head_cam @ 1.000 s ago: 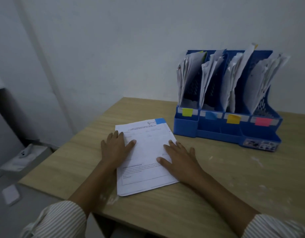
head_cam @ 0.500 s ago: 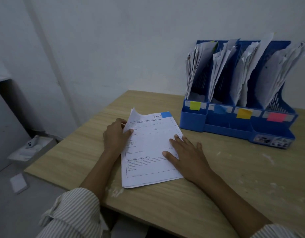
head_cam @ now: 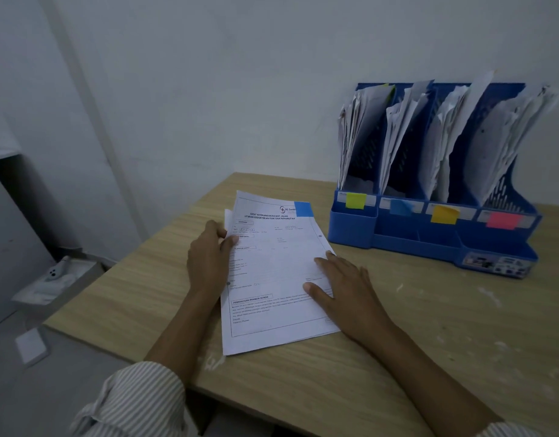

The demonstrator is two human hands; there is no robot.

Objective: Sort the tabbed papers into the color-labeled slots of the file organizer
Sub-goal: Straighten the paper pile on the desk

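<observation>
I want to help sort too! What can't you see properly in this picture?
- Head view: the sheets under the top paper are covered by it, so their tab colours are hidden.
- Fine print on that paper: too small and blurred.
- Left hand fingertips: tucked behind the paper's lifted edge.
- Papers in the file organizer: packed together, tabs mostly hidden.
- Right hand covers part of the page.

A pale wooden table (head_cam: 397,326) carries two things — a paper stack (head_cam: 271,279) and a blue file organizer (head_cam: 429,241).
</observation>
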